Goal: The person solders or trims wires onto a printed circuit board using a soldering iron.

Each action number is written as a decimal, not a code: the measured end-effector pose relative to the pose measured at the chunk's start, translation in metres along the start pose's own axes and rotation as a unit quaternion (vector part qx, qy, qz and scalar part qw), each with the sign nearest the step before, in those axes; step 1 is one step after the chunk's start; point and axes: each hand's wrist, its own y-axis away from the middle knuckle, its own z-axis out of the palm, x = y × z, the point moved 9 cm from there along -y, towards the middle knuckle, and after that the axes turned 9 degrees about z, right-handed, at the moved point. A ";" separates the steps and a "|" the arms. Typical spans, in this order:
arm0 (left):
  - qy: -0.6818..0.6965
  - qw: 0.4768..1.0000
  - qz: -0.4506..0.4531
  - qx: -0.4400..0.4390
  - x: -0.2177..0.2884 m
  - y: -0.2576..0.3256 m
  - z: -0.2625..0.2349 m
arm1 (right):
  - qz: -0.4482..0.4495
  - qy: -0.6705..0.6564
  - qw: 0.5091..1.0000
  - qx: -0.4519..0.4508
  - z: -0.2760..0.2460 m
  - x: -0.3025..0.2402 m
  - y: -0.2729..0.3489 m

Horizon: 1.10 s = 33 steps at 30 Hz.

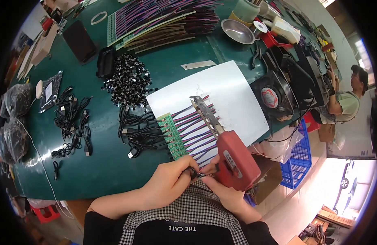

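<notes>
A cluttered green bench [94,163], soldering in hand.
Left hand [168,179] fingers pinch a black cable end; right hand [225,190] grips the red soldering gun [233,157], at five o'clock from the green circuit strip [171,134]. Next likely needs a steady tip.

Electronics assembly workshop indicated: green desk [94,163] covered with wire bundles [164,18], black cables [72,122], circuit strip [172,134], extraction fan [272,96]; second worker [347,102] seen nearby.
</notes>
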 end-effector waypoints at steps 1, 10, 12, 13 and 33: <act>0.001 1.000 0.000 -0.001 0.000 0.001 0.002 | -0.016 0.000 1.000 -0.013 0.004 -0.005 0.000; 0.143 0.989 -0.033 -0.002 -0.013 0.002 0.007 | -0.075 0.074 0.994 -0.021 -0.005 0.013 0.001; 0.151 0.987 -0.053 0.018 -0.018 0.003 0.004 | -0.089 0.086 0.992 -0.015 -0.006 0.007 0.001; 0.151 0.987 -0.053 0.018 -0.017 0.004 0.004 | -0.103 0.099 0.990 -0.006 -0.007 0.003 0.002; -0.423 0.877 0.116 0.195 0.023 -0.008 -0.056 | 0.019 -0.091 0.995 -0.020 -0.055 0.025 0.027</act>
